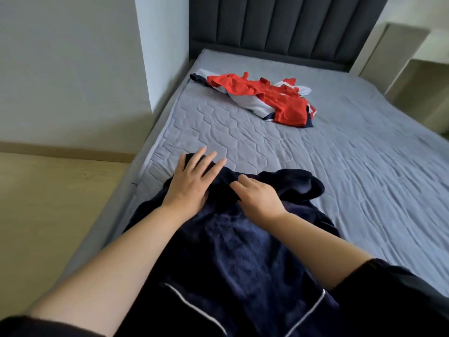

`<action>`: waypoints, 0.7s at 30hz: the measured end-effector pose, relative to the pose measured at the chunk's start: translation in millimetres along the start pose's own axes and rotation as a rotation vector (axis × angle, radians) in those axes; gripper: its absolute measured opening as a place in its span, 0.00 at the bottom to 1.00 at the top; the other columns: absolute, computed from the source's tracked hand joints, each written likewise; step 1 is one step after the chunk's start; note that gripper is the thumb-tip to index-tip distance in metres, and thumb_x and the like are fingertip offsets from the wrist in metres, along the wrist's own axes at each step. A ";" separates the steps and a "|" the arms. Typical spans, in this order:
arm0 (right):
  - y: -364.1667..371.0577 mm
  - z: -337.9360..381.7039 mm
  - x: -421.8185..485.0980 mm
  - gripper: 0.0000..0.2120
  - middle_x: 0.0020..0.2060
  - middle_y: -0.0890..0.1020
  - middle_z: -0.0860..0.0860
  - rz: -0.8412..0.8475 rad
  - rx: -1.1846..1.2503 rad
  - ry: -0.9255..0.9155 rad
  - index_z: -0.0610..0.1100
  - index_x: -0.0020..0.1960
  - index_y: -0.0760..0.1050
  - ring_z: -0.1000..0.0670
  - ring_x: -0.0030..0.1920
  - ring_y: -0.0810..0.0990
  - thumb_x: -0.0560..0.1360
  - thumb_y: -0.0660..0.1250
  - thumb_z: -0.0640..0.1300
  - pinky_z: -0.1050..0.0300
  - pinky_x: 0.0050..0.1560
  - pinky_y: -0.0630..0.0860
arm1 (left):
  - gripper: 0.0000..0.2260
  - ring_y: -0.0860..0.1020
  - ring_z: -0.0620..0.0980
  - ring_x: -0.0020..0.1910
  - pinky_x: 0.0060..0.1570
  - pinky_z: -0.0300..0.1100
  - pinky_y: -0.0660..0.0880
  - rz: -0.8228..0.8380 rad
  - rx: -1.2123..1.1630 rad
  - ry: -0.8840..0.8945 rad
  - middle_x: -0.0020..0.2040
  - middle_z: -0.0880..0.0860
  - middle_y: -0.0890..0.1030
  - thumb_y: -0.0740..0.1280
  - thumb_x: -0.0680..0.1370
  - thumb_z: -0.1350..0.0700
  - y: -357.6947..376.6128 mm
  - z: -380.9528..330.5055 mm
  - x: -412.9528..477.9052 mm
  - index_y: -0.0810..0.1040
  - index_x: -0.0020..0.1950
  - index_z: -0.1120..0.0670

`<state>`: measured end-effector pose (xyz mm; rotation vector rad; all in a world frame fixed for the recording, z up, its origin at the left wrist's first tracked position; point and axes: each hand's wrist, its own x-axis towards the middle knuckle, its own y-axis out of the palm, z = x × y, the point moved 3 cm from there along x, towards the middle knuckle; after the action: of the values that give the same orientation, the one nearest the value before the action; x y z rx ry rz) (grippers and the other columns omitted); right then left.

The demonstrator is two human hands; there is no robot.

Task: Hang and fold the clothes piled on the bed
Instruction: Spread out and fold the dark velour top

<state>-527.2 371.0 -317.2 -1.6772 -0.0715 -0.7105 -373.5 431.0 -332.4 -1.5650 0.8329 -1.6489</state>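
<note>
A dark navy fleece garment with thin white piping lies spread along the near left part of the bed. My left hand lies flat on its upper left part, fingers straight and spread. My right hand rests beside it, fingers curled and pinching a fold of the navy fabric near the collar. Farther up the bed lies a crumpled red, white and navy garment, apart from both hands.
The grey quilted mattress runs to a dark padded headboard. A white wall and light wood floor lie to the left of the bed. A pale shelf unit stands at the back right.
</note>
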 end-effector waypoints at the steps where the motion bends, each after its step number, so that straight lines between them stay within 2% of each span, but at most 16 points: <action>1: -2.3 1.5 -5.7 0.13 0.33 0.74 0.45 0.002 0.011 -0.015 0.37 0.38 0.75 0.43 0.29 0.74 0.57 0.72 0.28 0.55 0.19 0.65 | 0.30 0.77 0.60 0.59 0.59 0.63 0.70 0.006 0.029 0.042 0.55 0.58 0.80 0.76 0.59 0.66 -6.0 -3.8 2.7 0.78 0.62 0.58; 2: -4.2 3.3 -11.0 0.12 0.33 0.74 0.44 0.004 0.013 -0.030 0.37 0.38 0.75 0.43 0.29 0.74 0.58 0.72 0.28 0.54 0.20 0.67 | 0.24 0.81 0.59 0.48 0.54 0.59 0.74 -0.007 0.046 0.080 0.44 0.57 0.81 0.76 0.56 0.68 -12.9 -7.3 4.4 0.82 0.51 0.59; 3: -6.7 3.8 -14.8 0.11 0.33 0.74 0.44 0.008 -0.001 -0.040 0.37 0.38 0.76 0.43 0.30 0.74 0.59 0.73 0.29 0.53 0.21 0.69 | 0.18 0.80 0.58 0.38 0.46 0.54 0.77 0.019 0.032 0.106 0.36 0.56 0.79 0.75 0.54 0.70 -20.0 -9.3 6.0 0.82 0.41 0.60; 4: -8.4 2.1 -18.7 0.10 0.35 0.75 0.44 0.028 -0.044 -0.040 0.37 0.39 0.76 0.43 0.32 0.75 0.60 0.73 0.31 0.52 0.25 0.71 | 0.14 0.78 0.57 0.34 0.38 0.48 0.76 0.093 0.000 0.111 0.32 0.56 0.76 0.75 0.54 0.71 -23.9 -9.7 5.3 0.79 0.36 0.60; 5: -7.0 -3.1 -22.6 0.10 0.37 0.76 0.44 0.082 -0.122 -0.036 0.38 0.42 0.77 0.43 0.35 0.76 0.62 0.74 0.35 0.51 0.31 0.72 | 0.12 0.77 0.57 0.34 0.33 0.46 0.73 0.172 -0.021 0.101 0.33 0.56 0.75 0.75 0.56 0.70 -25.7 -8.2 3.6 0.76 0.35 0.61; 7: -4.4 -22.9 -32.8 0.16 0.49 0.77 0.45 0.270 -0.288 0.042 0.41 0.54 0.76 0.43 0.48 0.75 0.68 0.71 0.44 0.49 0.48 0.71 | 0.11 0.75 0.57 0.38 0.31 0.45 0.68 0.257 -0.012 0.088 0.36 0.56 0.75 0.75 0.63 0.66 -29.6 -3.6 -4.0 0.75 0.37 0.60; 9: -9.1 -47.4 -45.8 0.17 0.55 0.75 0.46 0.364 -0.363 0.169 0.43 0.59 0.73 0.42 0.55 0.73 0.72 0.66 0.47 0.48 0.57 0.64 | 0.14 0.75 0.56 0.35 0.27 0.43 0.66 0.249 -0.007 0.147 0.33 0.56 0.74 0.78 0.60 0.65 -36.2 -2.9 -14.2 0.74 0.35 0.60; 11: -21.7 -65.2 -58.7 0.12 0.51 0.77 0.44 0.351 -0.373 0.277 0.41 0.54 0.75 0.41 0.52 0.74 0.71 0.66 0.44 0.47 0.55 0.65 | 0.15 0.74 0.56 0.33 0.26 0.43 0.69 0.262 0.019 0.187 0.33 0.56 0.73 0.79 0.58 0.66 -40.0 -2.8 -20.4 0.73 0.35 0.60; 13: -34.0 -73.2 -67.8 0.06 0.44 0.78 0.41 0.303 -0.357 0.315 0.39 0.47 0.76 0.39 0.46 0.76 0.69 0.68 0.36 0.46 0.49 0.70 | 0.13 0.73 0.54 0.36 0.29 0.46 0.72 0.271 0.090 0.199 0.37 0.55 0.74 0.77 0.62 0.67 -38.8 -1.3 -25.2 0.73 0.38 0.59; 15: -43.1 -74.2 -74.6 0.10 0.35 0.76 0.41 0.201 -0.352 0.253 0.37 0.39 0.75 0.40 0.36 0.77 0.61 0.72 0.29 0.48 0.38 0.73 | 0.16 0.72 0.53 0.33 0.26 0.43 0.70 0.241 0.144 0.219 0.35 0.55 0.73 0.73 0.58 0.74 -38.0 -0.8 -30.7 0.73 0.36 0.59; 17: -50.2 -70.6 -85.4 0.13 0.32 0.74 0.43 0.100 -0.351 0.209 0.38 0.35 0.73 0.41 0.32 0.75 0.55 0.73 0.28 0.51 0.33 0.71 | 0.18 0.72 0.53 0.30 0.24 0.39 0.63 0.239 0.159 0.174 0.32 0.54 0.72 0.71 0.52 0.76 -38.1 -0.9 -40.8 0.73 0.34 0.59; 18: -49.6 -67.3 -93.5 0.15 0.31 0.74 0.44 0.109 -0.346 0.198 0.39 0.35 0.73 0.41 0.32 0.75 0.54 0.73 0.28 0.51 0.32 0.71 | 0.19 0.73 0.53 0.31 0.24 0.40 0.62 0.250 0.170 0.148 0.33 0.54 0.73 0.72 0.53 0.76 -33.3 0.6 -48.6 0.74 0.36 0.58; 19: -44.0 -66.3 -102.2 0.15 0.33 0.74 0.44 0.156 -0.339 0.196 0.39 0.37 0.73 0.41 0.33 0.75 0.54 0.74 0.29 0.51 0.32 0.70 | 0.19 0.75 0.53 0.36 0.26 0.41 0.62 0.328 0.167 0.095 0.38 0.53 0.74 0.72 0.57 0.74 -25.0 3.1 -58.0 0.74 0.41 0.57; 21: -24.8 -67.3 -123.9 0.14 0.41 0.76 0.46 0.393 -0.260 0.275 0.41 0.45 0.75 0.42 0.43 0.76 0.61 0.74 0.36 0.50 0.40 0.72 | 0.17 0.73 0.51 0.48 0.34 0.42 0.66 0.528 0.094 -0.107 0.46 0.49 0.71 0.66 0.68 0.70 -3.0 14.9 -80.4 0.70 0.49 0.52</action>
<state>-665.4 357.1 -351.8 -1.7515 0.5520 -0.6612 -357.3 500.3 -372.7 -1.2209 0.9926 -1.1942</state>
